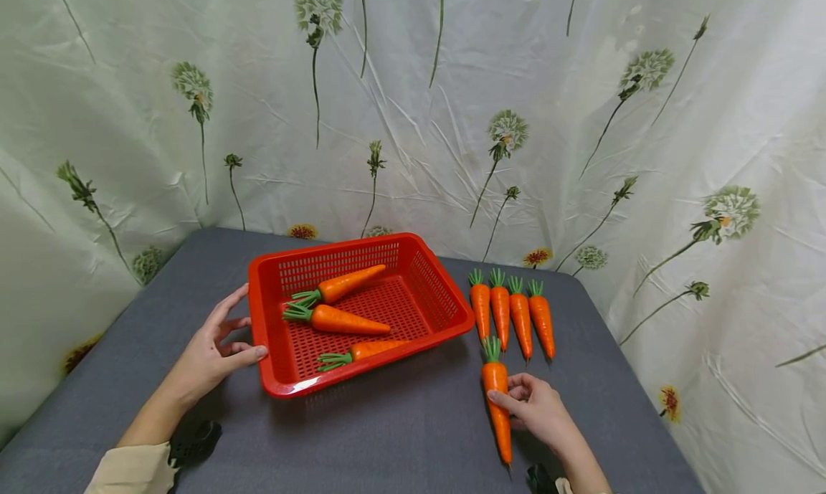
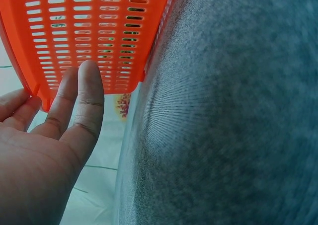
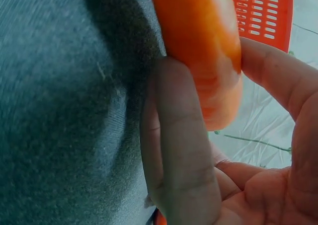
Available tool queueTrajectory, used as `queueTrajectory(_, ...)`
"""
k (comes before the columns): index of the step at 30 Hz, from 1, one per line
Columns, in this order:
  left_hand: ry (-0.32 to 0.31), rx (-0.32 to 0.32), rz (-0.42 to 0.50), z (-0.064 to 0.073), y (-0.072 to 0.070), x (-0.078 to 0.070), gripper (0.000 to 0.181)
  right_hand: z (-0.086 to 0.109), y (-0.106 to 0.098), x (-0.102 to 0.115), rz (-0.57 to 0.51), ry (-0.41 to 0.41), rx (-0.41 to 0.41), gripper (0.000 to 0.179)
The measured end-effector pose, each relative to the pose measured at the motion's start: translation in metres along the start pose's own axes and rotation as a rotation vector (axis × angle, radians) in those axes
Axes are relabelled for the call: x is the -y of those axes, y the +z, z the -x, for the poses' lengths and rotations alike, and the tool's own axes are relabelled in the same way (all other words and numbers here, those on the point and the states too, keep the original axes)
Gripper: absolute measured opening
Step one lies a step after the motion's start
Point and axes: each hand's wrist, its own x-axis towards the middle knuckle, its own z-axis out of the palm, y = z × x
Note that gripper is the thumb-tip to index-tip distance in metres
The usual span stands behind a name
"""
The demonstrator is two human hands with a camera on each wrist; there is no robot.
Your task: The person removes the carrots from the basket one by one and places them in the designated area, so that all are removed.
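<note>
My left hand [image 1: 209, 347] touches the left side of a red perforated plastic basket [image 1: 261, 322]. In the left wrist view, its fairly straight fingers [image 2: 89, 98] lie by the outer wall. Three carrots with green tops lie inside, namely an upper carrot [image 1: 351, 282], a middle carrot [image 1: 348, 320] and a partly hidden lower carrot [image 1: 374, 348]. My right hand [image 1: 538, 411] pinches another carrot [image 1: 497, 408] between thumb and fingers, its green top pointing away from me. The right wrist view shows this carrot [image 3: 203, 51] close up, its tip outside the frame.
Several carrots [image 1: 519, 315] lie side by side to the right of the basket, tops toward the back. A grey cloth [image 1: 400, 437] covers the table. White curtains [image 1: 413, 121] with a dandelion print hang around the back and sides.
</note>
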Motion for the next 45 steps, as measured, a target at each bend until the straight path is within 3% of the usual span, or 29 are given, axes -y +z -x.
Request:
queueTrajectory(26, -0.003, 0.004, 0.014, 0.0007, -0.0002, -0.001, 0.098, -0.0009, 0.0028, -0.0015, 0.153, -0.003, -0.03, 0.052)
queueTrajectory(33, -0.002, 0.004, 0.016, 0.001, 0.0002, -0.0011, 0.098, -0.0006, 0.001, -0.0008, 0.257, -0.02, -0.039, 0.055)
queueTrajectory(45, 0.0, 0.002, 0.016, 0.0012, 0.0003, -0.0002, 0.098, -0.0006, -0.0027, -0.0017, 0.277, -0.015, -0.029, 0.063)
